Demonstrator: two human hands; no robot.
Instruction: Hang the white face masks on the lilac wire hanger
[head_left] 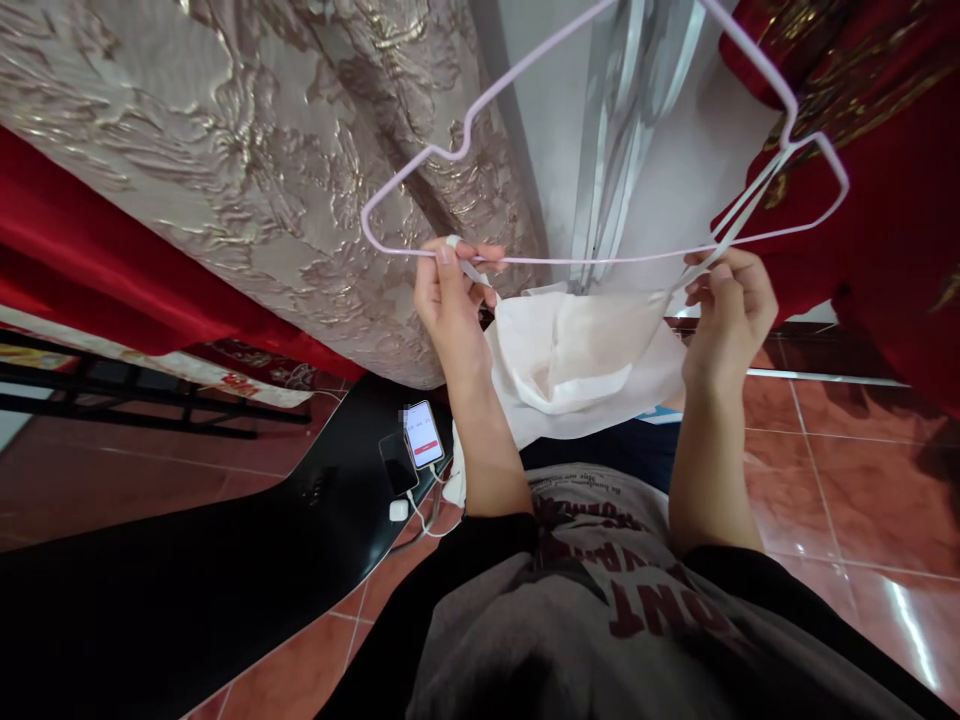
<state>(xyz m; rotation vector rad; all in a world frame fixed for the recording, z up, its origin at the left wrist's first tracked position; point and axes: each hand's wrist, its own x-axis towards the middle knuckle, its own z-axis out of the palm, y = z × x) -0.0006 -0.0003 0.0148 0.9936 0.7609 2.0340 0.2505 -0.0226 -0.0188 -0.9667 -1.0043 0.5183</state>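
Observation:
A pale pink wire hanger (592, 261) stretches across the upper middle of the view. My left hand (457, 290) pinches a thin white strap at the hanger's lower bar, near its left end. Toward the right end, my right hand (727, 300) has its fingers closed on white straps, one loop of which runs up around the hanger's right notch. A white, partly sheer garment (577, 350) hangs from the straps between both hands, below the bar and above my lap.
Patterned shiny fabric (247, 150) hangs at upper left and red fabric (885, 180) at right. Two phones with cables and a small white case (399, 510) lie on a black surface (247, 560) at lower left. Red floor tiles (862, 480) show at right.

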